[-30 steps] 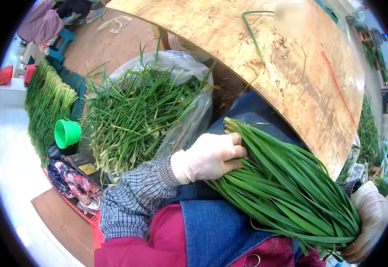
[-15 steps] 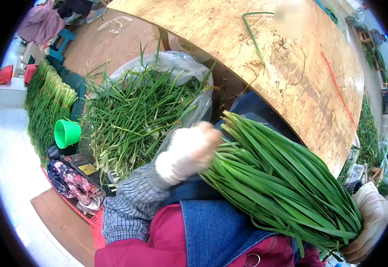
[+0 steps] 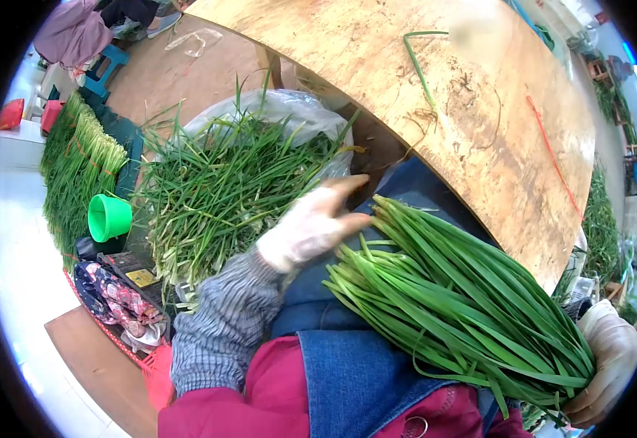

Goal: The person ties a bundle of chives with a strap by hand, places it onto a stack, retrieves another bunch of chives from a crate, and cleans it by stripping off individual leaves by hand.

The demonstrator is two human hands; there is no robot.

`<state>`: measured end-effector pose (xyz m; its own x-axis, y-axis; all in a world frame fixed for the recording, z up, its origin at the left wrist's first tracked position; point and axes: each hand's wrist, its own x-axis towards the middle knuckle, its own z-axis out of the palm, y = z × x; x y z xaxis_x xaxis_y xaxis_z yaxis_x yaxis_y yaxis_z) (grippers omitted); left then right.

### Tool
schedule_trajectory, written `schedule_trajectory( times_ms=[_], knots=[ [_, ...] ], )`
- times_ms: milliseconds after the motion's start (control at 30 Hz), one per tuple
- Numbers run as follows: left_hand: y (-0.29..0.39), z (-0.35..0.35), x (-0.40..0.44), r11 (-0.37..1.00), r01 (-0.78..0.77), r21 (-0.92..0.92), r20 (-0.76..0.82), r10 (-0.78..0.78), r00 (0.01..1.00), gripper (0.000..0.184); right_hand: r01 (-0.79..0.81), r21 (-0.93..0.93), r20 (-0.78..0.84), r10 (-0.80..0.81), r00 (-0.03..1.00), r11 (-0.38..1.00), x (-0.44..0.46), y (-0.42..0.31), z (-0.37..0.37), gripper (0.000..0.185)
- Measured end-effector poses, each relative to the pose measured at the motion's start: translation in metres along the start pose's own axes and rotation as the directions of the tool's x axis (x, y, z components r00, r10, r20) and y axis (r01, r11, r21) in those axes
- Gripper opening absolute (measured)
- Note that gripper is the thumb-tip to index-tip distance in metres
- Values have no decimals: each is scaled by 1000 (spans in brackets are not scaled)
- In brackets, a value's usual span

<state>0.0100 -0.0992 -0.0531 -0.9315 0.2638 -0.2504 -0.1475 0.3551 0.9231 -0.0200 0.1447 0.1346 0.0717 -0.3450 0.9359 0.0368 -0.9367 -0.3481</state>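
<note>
A thick bunch of garlic chives (image 3: 472,306) lies slanting across my lap, its pale cut ends towards the left. My right hand (image 3: 605,361), in a whitish glove, is wrapped round the leafy end at the far right. In a white glove with bare fingertips, my left hand (image 3: 315,223) hovers just left of the cut ends, thumb and fingers apart, with nothing in it. The bunch seems split into two layers at the cut ends. Beyond my left hand stands a clear plastic bag (image 3: 289,109) heaped with loose green trimmings (image 3: 223,190).
A wooden table (image 3: 508,131) with a single green stalk (image 3: 417,69) and a red string (image 3: 552,157) on it extends ahead. At left are tied chive bundles (image 3: 77,160), a green cup (image 3: 109,218) and a blue stool (image 3: 107,69). Part of another person (image 3: 74,33) shows at upper left.
My left hand has come away from the cut ends, slightly left, and its fingers have spread from a closed, blurred shape. My right hand keeps its hold on the leafy end.
</note>
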Motion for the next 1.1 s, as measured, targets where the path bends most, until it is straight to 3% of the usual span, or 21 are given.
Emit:
schedule_trajectory(
  times_ms=[67,133,200,267,333,400,433,467,533,567,600,700,733,767,800,867,933,1000,1033,1067,1100],
  knots=[
    [-15,24,28,930,-356,88,75,351,934,56,14,11,26,-15,1000,1000,0,-5,-3,20],
    [-14,35,36,984,-176,-33,233,179,956,32,34,16,62,-35,997,999,-1,-19,-10,20],
    [-10,29,30,995,-63,-76,135,73,988,23,107,28,119,-109,987,994,-6,-40,-18,20],
    [-13,9,19,974,-45,-221,6,47,999,22,313,46,220,-316,923,949,-15,-73,-36,19],
    [-9,-12,5,866,114,-486,-40,-152,988,23,366,84,277,-374,885,927,-21,-99,-55,19],
    [-10,-26,-3,924,172,-343,-110,-221,969,22,-56,120,257,24,966,991,-23,-104,-86,16],
    [-23,-28,-4,990,133,-48,-288,-141,947,19,-260,154,231,221,947,953,-24,-106,-101,15],
    [-30,-34,-2,963,67,261,-476,68,877,12,-308,174,202,272,941,936,-21,-108,-101,14],
    [-44,-50,10,789,115,604,-569,326,755,8,-299,192,92,286,954,935,-17,-108,-87,13],
    [-27,-47,20,803,3,596,-585,432,686,7,-246,178,11,248,969,953,-13,-102,-71,15],
    [-9,-38,38,746,-223,628,-571,636,519,5,-175,140,-90,188,978,975,-13,-94,-61,17],
    [55,3,85,454,-377,807,-131,761,635,6,-165,102,-187,181,965,981,-5,-77,-46,16],
    [73,23,105,367,-446,816,68,706,705,14,-191,110,-186,209,960,975,-1,-75,-45,16],
    [83,47,125,280,-603,747,119,836,536,24,-203,104,-189,220,957,974,2,-70,-43,13],
    [94,65,135,209,-643,737,200,840,503,29,-192,100,-205,209,956,976,6,-61,-43,12],
    [99,89,161,153,-663,733,281,819,500,32,-130,106,-227,151,962,986,6,-54,-42,8],
    [108,86,180,167,-693,701,456,643,615,35,-142,144,-187,168,968,979,-4,-68,-45,7],
    [111,41,183,522,-432,736,302,317,899,38,-278,187,-87,298,950,942,-4,-83,-57,7],
    [75,20,172,477,-335,812,6,567,824,34,-430,198,-15,441,897,881,7,-85,-72,8],
    [40,-9,166,430,-204,879,-115,607,787,27,-436,173,-38,448,893,883,11,-83,-77,9],
    [38,-43,140,534,11,845,-275,417,866,26,-413,139,-125,430,894,900,13,-78,-79,9]
  ],
)
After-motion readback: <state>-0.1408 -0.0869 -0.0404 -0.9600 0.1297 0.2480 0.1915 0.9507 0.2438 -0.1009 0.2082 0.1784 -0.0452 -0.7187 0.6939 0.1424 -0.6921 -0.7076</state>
